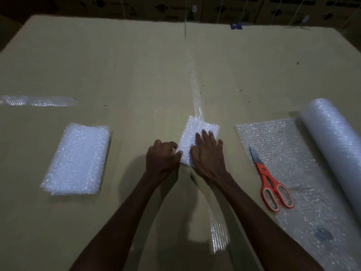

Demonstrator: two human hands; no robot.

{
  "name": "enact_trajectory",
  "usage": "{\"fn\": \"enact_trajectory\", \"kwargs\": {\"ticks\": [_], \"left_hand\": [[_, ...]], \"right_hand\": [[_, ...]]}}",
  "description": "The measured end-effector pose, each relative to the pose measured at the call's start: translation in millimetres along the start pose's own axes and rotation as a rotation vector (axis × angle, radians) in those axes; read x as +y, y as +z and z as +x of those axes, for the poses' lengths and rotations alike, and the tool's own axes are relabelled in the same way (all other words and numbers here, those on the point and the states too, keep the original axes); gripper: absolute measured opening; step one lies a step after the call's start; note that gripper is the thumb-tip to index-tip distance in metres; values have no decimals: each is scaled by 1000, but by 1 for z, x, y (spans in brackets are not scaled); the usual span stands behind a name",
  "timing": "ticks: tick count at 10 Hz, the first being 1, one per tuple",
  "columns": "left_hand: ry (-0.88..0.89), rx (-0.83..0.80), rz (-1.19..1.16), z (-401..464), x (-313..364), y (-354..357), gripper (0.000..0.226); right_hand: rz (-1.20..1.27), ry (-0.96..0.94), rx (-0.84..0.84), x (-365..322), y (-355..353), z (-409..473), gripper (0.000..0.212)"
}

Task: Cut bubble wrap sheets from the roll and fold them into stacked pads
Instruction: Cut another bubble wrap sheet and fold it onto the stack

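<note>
White folded bubble-wrap pad (197, 137) at centre frame: my right hand (207, 153) presses flat, left hand (163, 158) pinches its edge; orange-handled scissors (270, 181) lie right, beside the clear bubble-wrap roll (332, 141).

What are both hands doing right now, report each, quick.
Left hand: fingers curled, pinching the near left edge of the pad.
Right hand: open, fingers flat, pressing down on the pad.

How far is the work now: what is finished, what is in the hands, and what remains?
Done: a folded stack of pads lies at the left. In hand: the right hand presses flat on a smaller folded pad while the left hand pinches its edge. Left: this pad is not yet on the stack, and the roll has more sheet unrolled, with the scissors lying on it.
</note>
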State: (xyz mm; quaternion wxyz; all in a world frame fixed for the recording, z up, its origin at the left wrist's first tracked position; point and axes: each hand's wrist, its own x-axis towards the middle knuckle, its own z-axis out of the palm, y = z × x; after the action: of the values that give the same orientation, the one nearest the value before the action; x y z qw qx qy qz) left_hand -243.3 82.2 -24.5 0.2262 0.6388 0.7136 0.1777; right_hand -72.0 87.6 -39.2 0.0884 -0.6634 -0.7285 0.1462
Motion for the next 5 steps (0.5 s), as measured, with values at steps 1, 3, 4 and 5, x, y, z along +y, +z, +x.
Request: {"fn": "enact_trajectory", "kwargs": {"ticks": [1,3,4,5], "left_hand": [[102,121,56,-20,2,16,35],[20,23,85,9,13,9,33],[99,43,112,21,14,12,33],[107,35,121,29,17,17,31]], "right_hand": [[-86,-78,-70,7,8,-2,82],[119,-26,1,19,0,-1,76],[313,127,239,24,-13,-5,60],[352,311,329,33,-15,2,39]]}}
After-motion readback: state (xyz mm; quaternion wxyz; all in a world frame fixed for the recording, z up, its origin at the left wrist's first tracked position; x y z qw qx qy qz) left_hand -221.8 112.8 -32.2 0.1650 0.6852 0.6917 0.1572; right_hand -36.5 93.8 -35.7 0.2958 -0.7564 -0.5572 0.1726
